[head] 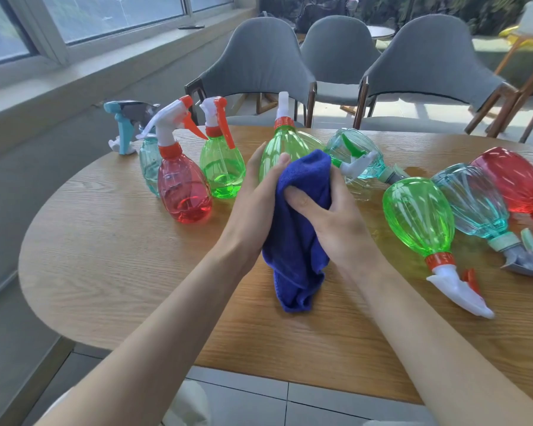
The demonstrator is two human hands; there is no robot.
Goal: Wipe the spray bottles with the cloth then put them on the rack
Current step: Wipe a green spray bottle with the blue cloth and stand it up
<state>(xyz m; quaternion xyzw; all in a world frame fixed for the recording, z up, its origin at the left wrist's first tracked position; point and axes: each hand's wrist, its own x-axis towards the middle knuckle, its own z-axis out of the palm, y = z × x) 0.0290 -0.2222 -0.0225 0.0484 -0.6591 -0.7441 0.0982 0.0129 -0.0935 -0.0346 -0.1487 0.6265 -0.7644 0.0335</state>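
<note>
**Wiping one green spray bottle, steadied and wrapped in cloth**

The left hand (259, 186) curls round the green spray bottle (277, 146), likely to steady it upright on the table (105, 272). The right hand (330, 210) clutches the blue cloth (296, 241) against the bottle's near side, thumb pressed in. Left of that bottle stand the upright bottles (183, 192), probably wiped. To its right are the lying bottles (416, 216), seemingly waiting. No rack is in view. No label or writing can be read on any bottle.

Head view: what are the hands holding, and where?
Left hand grips the green bottle by its body; right hand clutches the blue cloth's upper part.
</note>
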